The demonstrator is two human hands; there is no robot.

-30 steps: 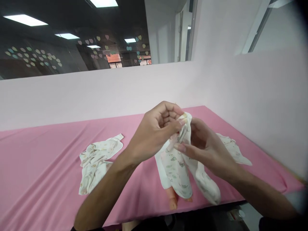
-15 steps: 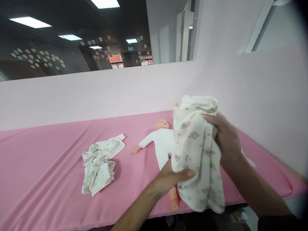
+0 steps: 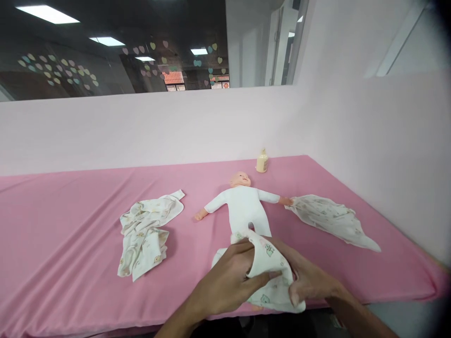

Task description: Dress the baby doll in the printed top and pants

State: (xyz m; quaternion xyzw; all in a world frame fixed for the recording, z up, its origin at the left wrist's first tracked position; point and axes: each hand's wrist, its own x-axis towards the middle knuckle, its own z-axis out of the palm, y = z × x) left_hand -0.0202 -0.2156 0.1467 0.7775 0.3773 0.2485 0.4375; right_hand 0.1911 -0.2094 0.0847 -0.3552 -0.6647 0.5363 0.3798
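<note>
A baby doll (image 3: 243, 206) in a white bodysuit lies on its back, arms spread, head toward the wall. Over its lower legs I hold white baby pants (image 3: 269, 251) with green animal prints, bunched up. My left hand (image 3: 230, 274) grips the bunched fabric from the left, its fingers partly inside the folds. On the other side my right hand (image 3: 306, 274) pinches the edge of the same garment, thumb toward me. The doll's lower legs are mostly hidden behind the cloth and my hands.
A pink-covered table (image 3: 81, 234) runs along the wall. Crumpled printed baby clothes (image 3: 148, 234) lie at the left. At the right, another printed white cloth (image 3: 331, 218) touches the doll's hand. A cream pump bottle (image 3: 262, 162) stands near the wall, below a large window (image 3: 116, 61).
Both hands have brought the baby pants down and left, from hanging upright to bunched over the doll's legs. The doll's torso, the bottle and the right-hand cloth have come into full view.
</note>
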